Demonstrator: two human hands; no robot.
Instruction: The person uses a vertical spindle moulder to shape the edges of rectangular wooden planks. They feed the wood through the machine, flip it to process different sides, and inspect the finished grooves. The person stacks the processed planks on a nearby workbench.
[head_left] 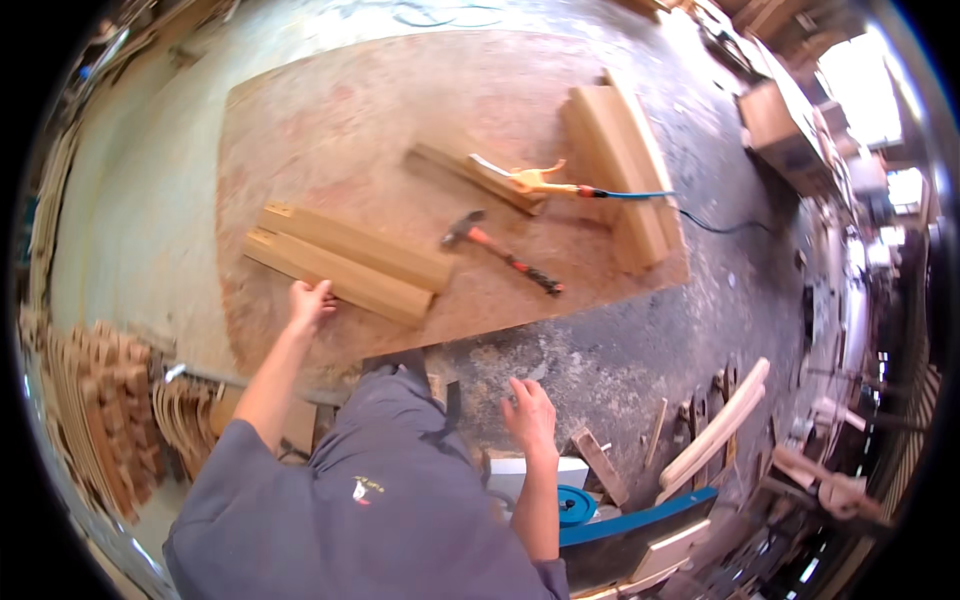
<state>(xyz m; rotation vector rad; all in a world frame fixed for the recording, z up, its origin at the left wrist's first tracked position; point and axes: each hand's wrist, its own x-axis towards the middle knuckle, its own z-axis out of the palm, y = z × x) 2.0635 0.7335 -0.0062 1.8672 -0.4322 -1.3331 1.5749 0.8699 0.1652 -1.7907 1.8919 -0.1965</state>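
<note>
Two long wooden pieces (345, 272) lie side by side on a large worn brown board (300, 130). My left hand (312, 304) is closed at the near edge of the closer one, with some fingers hidden. Off the board's near edge hovers my right hand (530, 414), its fingers loosely apart and holding nothing. A hammer (500, 252) with a red and black handle rests right of the wooden pieces. Behind it, a yellow air blow gun (538, 181) on a blue hose lies across a narrow wooden strip (440, 165).
Larger shaped timber pieces (620, 175) stand at the board's right end. Stacks of curved wooden parts (110, 410) crowd the lower left. To the lower right are pale curved pieces (715, 430), a blue round wheel (574, 506) and a blue-edged machine part (640, 515).
</note>
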